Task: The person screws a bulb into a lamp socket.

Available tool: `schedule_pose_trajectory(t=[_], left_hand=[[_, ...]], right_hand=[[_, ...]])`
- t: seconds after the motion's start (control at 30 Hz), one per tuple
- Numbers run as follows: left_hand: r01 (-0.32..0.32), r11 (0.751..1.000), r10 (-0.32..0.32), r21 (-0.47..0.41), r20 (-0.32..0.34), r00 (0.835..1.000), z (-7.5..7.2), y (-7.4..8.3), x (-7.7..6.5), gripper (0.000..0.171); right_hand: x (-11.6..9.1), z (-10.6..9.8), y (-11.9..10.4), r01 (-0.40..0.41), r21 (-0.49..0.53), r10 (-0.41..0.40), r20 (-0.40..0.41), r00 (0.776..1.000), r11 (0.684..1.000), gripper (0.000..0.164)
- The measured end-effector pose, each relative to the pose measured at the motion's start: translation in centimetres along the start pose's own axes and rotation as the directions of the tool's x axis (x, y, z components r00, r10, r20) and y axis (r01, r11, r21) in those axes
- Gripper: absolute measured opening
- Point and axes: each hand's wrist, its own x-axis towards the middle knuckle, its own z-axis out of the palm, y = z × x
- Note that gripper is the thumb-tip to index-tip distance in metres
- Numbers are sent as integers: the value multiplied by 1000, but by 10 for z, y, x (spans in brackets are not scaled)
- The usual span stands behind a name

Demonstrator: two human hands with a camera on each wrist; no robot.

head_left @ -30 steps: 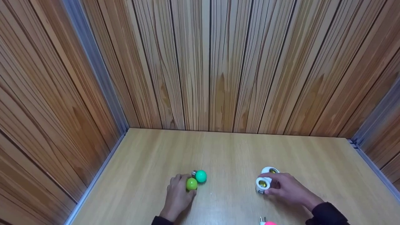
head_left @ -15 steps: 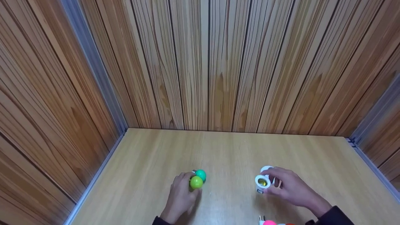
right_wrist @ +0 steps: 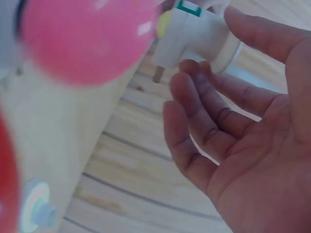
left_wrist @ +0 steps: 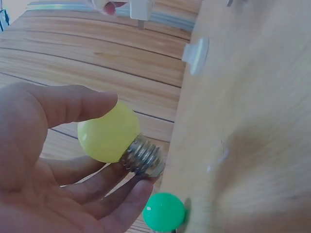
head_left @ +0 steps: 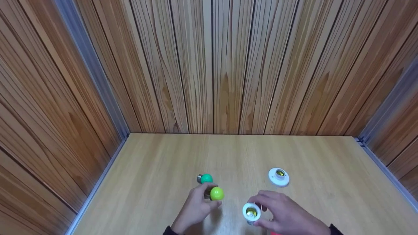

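My left hand (head_left: 197,205) holds a yellow-green light bulb (head_left: 217,194) above the table, gripping it between thumb and fingers. In the left wrist view its metal screw base (left_wrist: 141,155) points away from the thumb. My right hand (head_left: 282,213) pinches a white plug-in bulb socket (right_wrist: 206,39) by its rim end; the brassy opening faces up in the head view. A metal prong (right_wrist: 158,74) sticks out of its other end. The two hands are apart, bulb left of socket. Just beyond my left hand lies a green bulb (head_left: 206,178) on the table.
A round white lamp base (head_left: 276,180) sits on the table beyond my right hand. A pink bulb (right_wrist: 87,39) and part of a red one (right_wrist: 6,170) appear close in the right wrist view. Wood-panelled walls (head_left: 228,65) enclose the table (head_left: 156,163).
My right hand has lifted the plug-in socket away from the lamp base, toward me and left. My left hand has raised the yellow-green bulb and moved right, away from the green bulb.
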Motion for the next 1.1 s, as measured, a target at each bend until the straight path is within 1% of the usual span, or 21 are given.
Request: schedule_pose_trajectory(t=[0.07, 0.13, 0.2, 0.3, 0.37, 0.43, 0.47, 0.57, 0.67, 0.73, 0.8, 0.93, 1.1], left_hand=[[28, 1000, -28, -6, 23, 999, 2, 4, 0, 53], [45, 999, -45, -6, 38, 998, 3, 7, -1, 54], [47, 999, -46, -14, 53, 998, 3, 9, -3, 54], [13, 999, -11, -31, 76, 997, 4, 10, -5, 51], [-9, 999, 14, -48, 89, 996, 5, 11, -7, 50], [-37, 997, 43, -67, 95, 995, 7, 12, -9, 49], [-40, 996, 47, -78, 97, 994, 7, 13, -11, 48], [-63, 994, 71, -92, 91, 993, 10, 14, -16, 46], [-103, 988, 112, -112, 81, 990, 12, 15, -20, 43], [-121, 986, 131, -118, 80, 988, 12, 16, -21, 43], [-125, 984, 136, -126, 87, 987, 12, 17, -22, 44], [-107, 987, 121, -124, 110, 987, 11, 19, -21, 44], [-105, 986, 120, -132, 110, 987, 11, 18, -22, 45]], right_hand=[[0, 0, -10, -35, 8, 34, 64, 997, 999, 38], [2, 3, -17, -70, 26, 65, 133, 989, 997, 41], [3, 9, -21, -86, 45, 76, 189, 979, 995, 46], [7, 24, -23, -129, 66, 107, 267, 958, 990, 51], [9, 35, -22, -182, 65, 152, 321, 935, 981, 51], [11, 45, -19, -209, 41, 181, 354, 918, 977, 50], [11, 50, -17, -217, 26, 193, 364, 911, 976, 50], [12, 61, -12, -223, -13, 211, 378, 901, 975, 51], [11, 69, -8, -217, -35, 214, 367, 905, 976, 49], [11, 72, -6, -213, -33, 211, 360, 909, 976, 45], [11, 75, -6, -198, -32, 197, 347, 917, 980, 37], [10, 80, -4, -175, -12, 169, 329, 929, 985, 26], [6, 85, -4, -125, -15, 124, 285, 950, 992, 25]])
